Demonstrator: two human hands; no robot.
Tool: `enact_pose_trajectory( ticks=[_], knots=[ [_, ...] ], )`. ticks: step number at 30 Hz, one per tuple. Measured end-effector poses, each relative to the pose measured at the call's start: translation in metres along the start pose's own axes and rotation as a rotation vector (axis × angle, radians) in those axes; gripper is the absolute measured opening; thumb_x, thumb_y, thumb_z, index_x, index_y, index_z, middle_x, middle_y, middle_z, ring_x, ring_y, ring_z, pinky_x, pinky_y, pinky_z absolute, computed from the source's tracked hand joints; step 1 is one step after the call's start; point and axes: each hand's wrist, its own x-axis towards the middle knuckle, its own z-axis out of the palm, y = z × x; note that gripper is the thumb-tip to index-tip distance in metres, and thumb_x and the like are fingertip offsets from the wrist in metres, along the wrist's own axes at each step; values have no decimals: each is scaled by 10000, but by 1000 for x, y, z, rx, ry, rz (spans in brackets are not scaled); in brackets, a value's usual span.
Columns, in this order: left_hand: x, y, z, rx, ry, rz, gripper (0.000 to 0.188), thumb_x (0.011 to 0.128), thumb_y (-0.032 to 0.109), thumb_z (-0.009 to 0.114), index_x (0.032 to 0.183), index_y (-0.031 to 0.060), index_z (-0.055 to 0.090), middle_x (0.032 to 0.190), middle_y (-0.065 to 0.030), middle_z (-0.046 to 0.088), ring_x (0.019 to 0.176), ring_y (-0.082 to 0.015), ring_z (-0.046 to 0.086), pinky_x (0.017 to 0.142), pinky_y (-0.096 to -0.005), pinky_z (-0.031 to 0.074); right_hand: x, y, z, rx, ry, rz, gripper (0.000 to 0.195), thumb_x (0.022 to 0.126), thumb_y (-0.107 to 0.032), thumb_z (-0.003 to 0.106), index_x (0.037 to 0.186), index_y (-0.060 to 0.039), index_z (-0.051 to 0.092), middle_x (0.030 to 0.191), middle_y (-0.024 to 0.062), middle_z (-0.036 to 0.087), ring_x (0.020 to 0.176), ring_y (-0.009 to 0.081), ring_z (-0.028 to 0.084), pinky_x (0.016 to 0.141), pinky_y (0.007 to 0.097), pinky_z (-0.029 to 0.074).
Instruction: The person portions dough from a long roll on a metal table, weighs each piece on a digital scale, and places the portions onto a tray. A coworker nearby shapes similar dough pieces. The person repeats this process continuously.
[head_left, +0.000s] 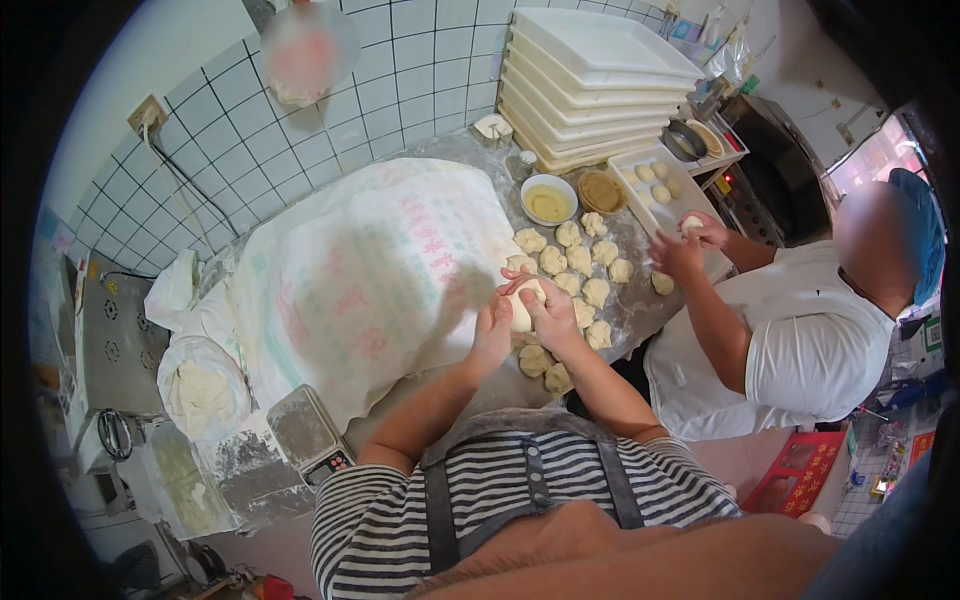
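Observation:
Between both my hands is a smooth ball of dough (523, 309), held above the front of the worktable. My left hand (491, 330) cups it from the left, while my right hand (553, 311) wraps its right side with the thumb pressed on top. Several rough dough pieces (579, 259) lie beyond and to the right of my hands. Two more dough pieces (535, 361) sit close to my right forearm. A large printed white sack cloth (360, 292) covers a wide low mound on my left; what lies beneath is hidden.
A co-worker (787, 330) on the right handles dough beside a white tray (637, 202) of dough balls. Behind stand a bowl of yellow liquid (549, 201), a brown-filled bowl (601, 191) and stacked white trays (592, 90). A digital scale (306, 427) and flour bag (202, 390) are at left.

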Motion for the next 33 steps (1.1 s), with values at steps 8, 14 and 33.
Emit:
enact_pose_trajectory(
  ticks=[8,14,33],
  knots=[
    [7,16,-7,-179,27,-202,448,944,405,305,1132,26,452,788,-51,570,555,-100,514,435,-202,381,-5,1,-15,242,-151,295,167,846,-88,543,975,-1,604,1019,94,602,1070,172,510,926,318,384],
    [-3,13,17,-531,66,-249,424,952,385,288,1184,53,413,865,-55,569,615,-127,535,459,-215,382,-4,14,-18,-15,20,146,171,801,-27,581,967,6,605,1047,109,590,1070,202,512,879,302,412],
    [13,5,-1,-1,130,-31,268,821,34,433,1087,58,458,1015,-89,516,925,-161,516,834,-282,415,-19,12,-20,-288,77,137,125,711,-58,700,806,-17,631,830,1,549,728,78,505,622,221,421]
  ],
)
